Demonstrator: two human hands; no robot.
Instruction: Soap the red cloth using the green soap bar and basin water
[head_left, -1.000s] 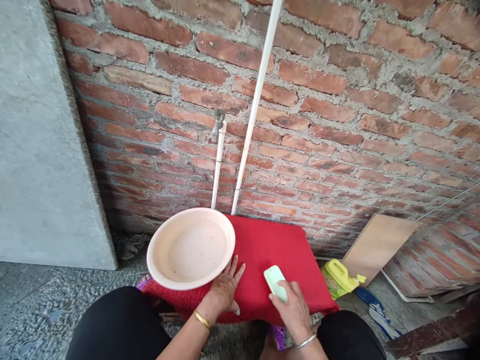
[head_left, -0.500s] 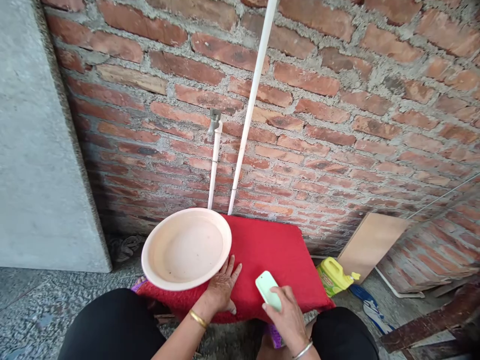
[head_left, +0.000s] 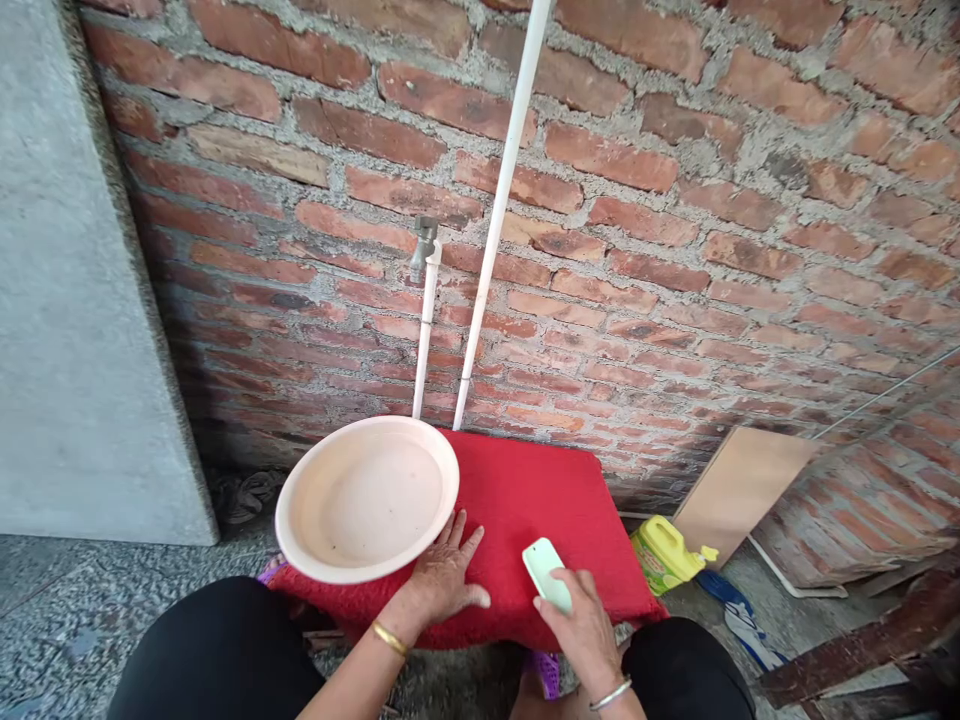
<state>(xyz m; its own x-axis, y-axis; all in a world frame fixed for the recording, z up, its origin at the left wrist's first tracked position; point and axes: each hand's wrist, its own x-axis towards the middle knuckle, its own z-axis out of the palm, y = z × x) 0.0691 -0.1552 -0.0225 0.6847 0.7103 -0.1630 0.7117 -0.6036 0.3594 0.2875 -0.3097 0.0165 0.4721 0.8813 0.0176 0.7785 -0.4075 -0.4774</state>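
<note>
Head view: light-green object (head_left: 546, 572) gripped by right hand (head_left: 583, 622) over red cloth (head_left: 525, 485); left hand (head_left: 441, 582) spread beside basin (head_left: 386, 495); work seemingly underway, share done or left unclear.

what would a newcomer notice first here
A bright red cloth stands out first, in front of the rough red-brick wall. On its left sits a wide, round, pale peach basin, seemingly plastic; further right, the right hand has a pale-green, rounded oblong object in its grip.
</note>
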